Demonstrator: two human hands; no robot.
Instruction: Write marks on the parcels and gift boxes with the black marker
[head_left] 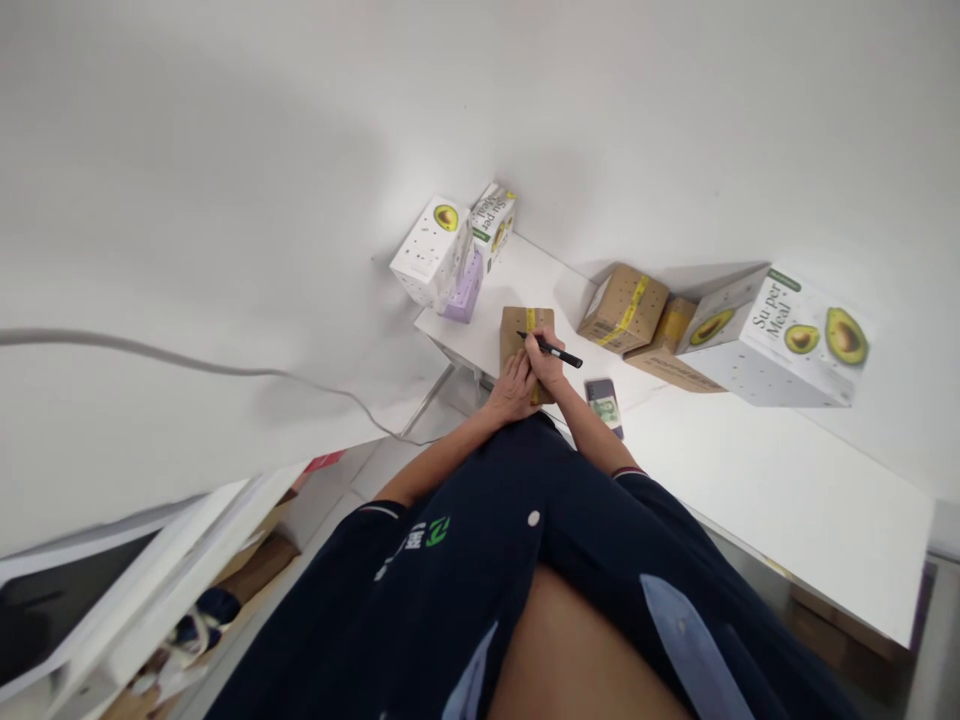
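A small brown cardboard box [514, 325] with yellow tape stands on the white table in front of me. My left hand [513, 388] lies on the near left part of its top, fingers stretched out and holding nothing. Closed around a black marker pen [564, 354], my right hand [547, 362] rests over the box beside the left one. The pen's tip points left at the box top; whether it touches the cardboard I cannot tell. Just right of my right forearm lies a phone [600, 395] with a green banknote-like picture on its back.
White avocado-print boxes [429, 245] and a purple box [466, 290] stand at the table's left end. Toward the right are a taped brown box [626, 300], another carton [664, 360] and a large avocado-print box [795, 350]. A grey cable [277, 373] hangs along the left wall.
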